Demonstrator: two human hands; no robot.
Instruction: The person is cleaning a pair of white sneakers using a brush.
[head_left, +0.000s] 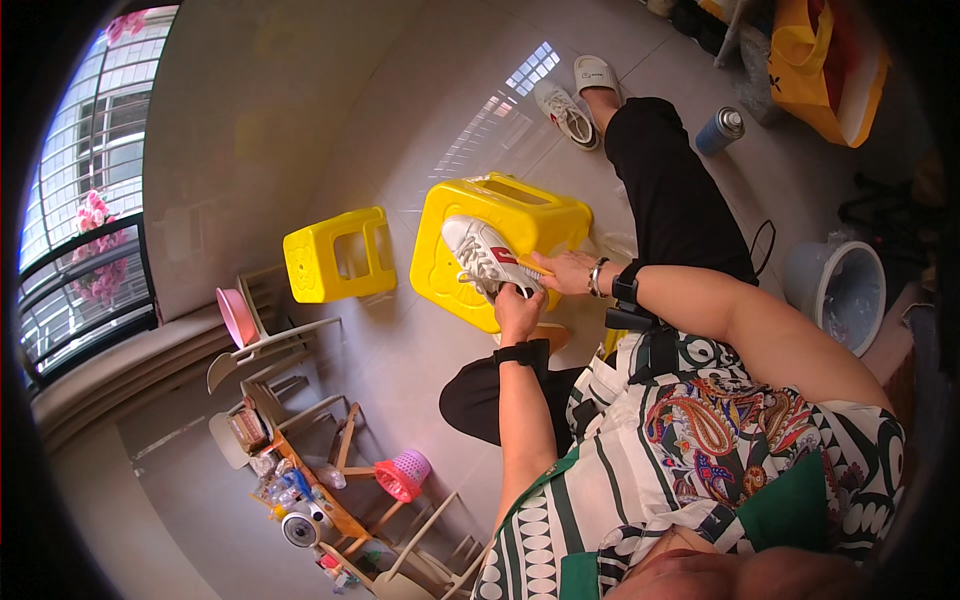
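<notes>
A white lace-up sneaker (475, 244) with a red side patch rests on top of a large yellow plastic stool (435, 289), its toe pointing away from me. My left hand (519, 309) grips it at the heel and collar. In my right hand (568, 271) is a brush (534, 265) with a yellow handle and pale bristles. The bristles lie against the shoe's side near the heel, just behind the red patch. Part of the brush handle is hidden by my fingers.
A second white sneaker (564, 112) lies on the floor beside my slippered foot (598, 79). A spray can (720, 131) and a bucket (840, 292) stand to the right. A smaller yellow stool (337, 255), chairs and a pink-and-purple basket (403, 475) are on the left.
</notes>
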